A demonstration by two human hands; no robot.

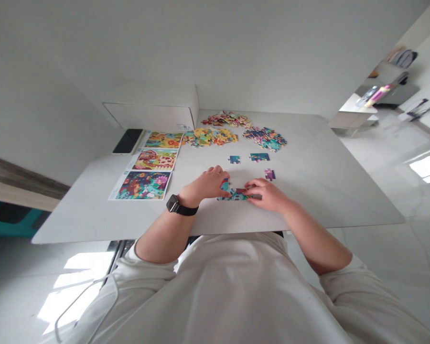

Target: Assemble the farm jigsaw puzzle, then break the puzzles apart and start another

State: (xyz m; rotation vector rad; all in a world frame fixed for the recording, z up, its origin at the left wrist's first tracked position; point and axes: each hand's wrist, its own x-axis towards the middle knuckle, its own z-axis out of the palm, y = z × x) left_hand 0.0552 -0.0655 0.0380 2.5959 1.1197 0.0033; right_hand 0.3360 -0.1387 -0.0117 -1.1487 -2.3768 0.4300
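Note:
My left hand (210, 183), with a black watch on its wrist, rests curled on the white table (326, 191); its fingertips press the left end of a small joined strip of teal puzzle pieces (236, 194). From the other side, my right hand (267, 193) has its fingers bent down onto the right end of the same strip. Three loose pieces lie just beyond the hands: a teal piece (234, 159), a blue piece (259, 156) and a purple piece (269, 174).
Heaps of loose pieces lie farther back: a yellow heap (209, 137), a red heap (226, 118) and a blue heap (267, 137). Three picture cards (154, 160) lie at the left beside a black phone (128, 141). A white box (154, 110) stands at the back.

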